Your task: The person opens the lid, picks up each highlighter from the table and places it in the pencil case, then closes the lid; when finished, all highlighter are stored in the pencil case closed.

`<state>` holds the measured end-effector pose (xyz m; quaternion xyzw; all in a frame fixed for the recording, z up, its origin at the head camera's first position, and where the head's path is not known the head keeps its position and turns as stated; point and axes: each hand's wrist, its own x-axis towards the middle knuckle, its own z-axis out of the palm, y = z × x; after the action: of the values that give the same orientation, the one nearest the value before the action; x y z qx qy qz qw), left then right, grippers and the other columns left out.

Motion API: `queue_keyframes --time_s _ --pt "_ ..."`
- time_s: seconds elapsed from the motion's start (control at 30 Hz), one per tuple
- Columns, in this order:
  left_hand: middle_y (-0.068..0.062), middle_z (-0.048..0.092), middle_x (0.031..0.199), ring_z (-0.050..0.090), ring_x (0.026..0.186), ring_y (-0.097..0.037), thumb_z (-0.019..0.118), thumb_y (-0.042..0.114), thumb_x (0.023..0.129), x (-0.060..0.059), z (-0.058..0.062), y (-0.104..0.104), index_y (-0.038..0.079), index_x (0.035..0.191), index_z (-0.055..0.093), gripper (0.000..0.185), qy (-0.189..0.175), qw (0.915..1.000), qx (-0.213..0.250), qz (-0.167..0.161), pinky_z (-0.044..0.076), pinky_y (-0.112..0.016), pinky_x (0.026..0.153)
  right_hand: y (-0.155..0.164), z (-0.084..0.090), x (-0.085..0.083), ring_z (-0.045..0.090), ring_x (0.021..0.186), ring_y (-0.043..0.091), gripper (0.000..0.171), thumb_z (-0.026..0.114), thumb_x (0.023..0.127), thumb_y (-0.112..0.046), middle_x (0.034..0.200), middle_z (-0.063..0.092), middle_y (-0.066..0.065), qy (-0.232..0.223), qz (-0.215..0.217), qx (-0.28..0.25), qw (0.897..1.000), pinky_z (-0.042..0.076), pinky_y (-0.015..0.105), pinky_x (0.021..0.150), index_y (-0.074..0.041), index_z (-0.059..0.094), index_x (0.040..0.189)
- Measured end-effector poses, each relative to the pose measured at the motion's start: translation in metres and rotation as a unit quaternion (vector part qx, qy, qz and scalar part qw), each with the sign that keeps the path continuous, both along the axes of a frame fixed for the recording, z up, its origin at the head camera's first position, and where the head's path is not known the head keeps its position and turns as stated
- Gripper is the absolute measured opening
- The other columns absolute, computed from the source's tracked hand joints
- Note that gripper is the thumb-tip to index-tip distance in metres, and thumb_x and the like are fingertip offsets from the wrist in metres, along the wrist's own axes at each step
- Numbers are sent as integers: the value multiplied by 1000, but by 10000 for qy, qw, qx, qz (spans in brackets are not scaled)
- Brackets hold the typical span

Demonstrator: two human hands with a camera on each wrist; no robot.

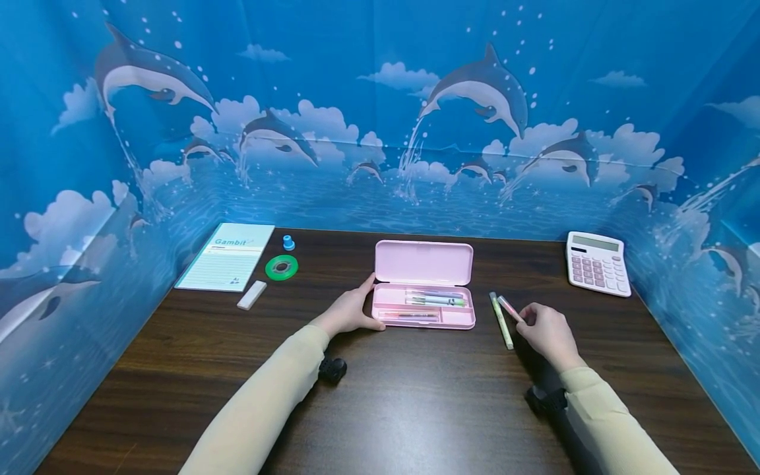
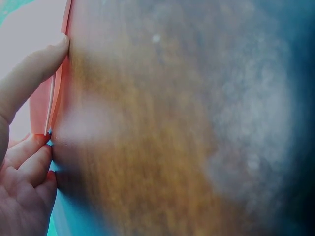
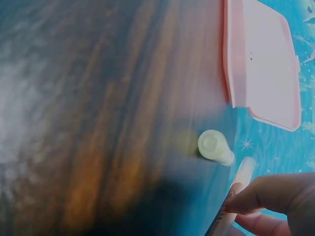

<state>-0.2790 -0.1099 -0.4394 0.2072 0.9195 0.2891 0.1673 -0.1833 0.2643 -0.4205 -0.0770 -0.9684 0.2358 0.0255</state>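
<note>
A pink pencil case (image 1: 384, 295) lies with its lid raised, several pens (image 1: 436, 298) in its compartments. My left hand (image 1: 351, 310) holds its left end, thumb at the front corner and fingers along the side; in the left wrist view the thumb (image 2: 37, 69) touches the case's edge. To the right of the case, my right hand (image 1: 549, 335) pinches a pink capped pen (image 1: 507, 306) between thumb and fingers. Close beside it on the table lies a light green pen (image 1: 501, 322), seen end-on as a pale round tip (image 3: 212, 145) in the right wrist view.
At the back left are a notepad (image 1: 228, 257), a blue small bottle-like piece (image 1: 288, 243), a green tape roll (image 1: 282, 268) and a white eraser-like block (image 1: 252, 295). A calculator (image 1: 597, 264) stands at the back right. A dolphin-print curtain (image 1: 380, 99) borders the dark table (image 1: 410, 402).
</note>
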Motion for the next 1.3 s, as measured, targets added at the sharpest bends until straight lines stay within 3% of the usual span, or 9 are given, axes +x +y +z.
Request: queue_keyframes --time_s 0.37,0.77,1.3 --pt "-15 39 148 43 131 -30 82 40 71 -2 -2 0 11 154 5 117 51 10000 -71 -2 35 -42 107 -18 3 -7 49 69 23 15 68 78 -9 78 56 10 559 213 160 9981 36 32 57 -2 67 90" --pt "-15 38 148 42 132 -29 82 40 71 -1 -4 1 13 154 4 117 25 10000 -32 -14 35 -42 106 -51 5 -16 50 69 21 15 73 77 -7 80 56 8 619 583 38 9964 46 34 60 -6 68 91" --pt "-14 37 149 42 132 -29 83 38 71 -1 -4 0 13 154 4 117 3 10000 26 19 35 -42 107 -111 6 -34 50 72 18 8 74 78 -10 78 57 1 1100 1601 69 9809 43 33 64 -13 71 85"
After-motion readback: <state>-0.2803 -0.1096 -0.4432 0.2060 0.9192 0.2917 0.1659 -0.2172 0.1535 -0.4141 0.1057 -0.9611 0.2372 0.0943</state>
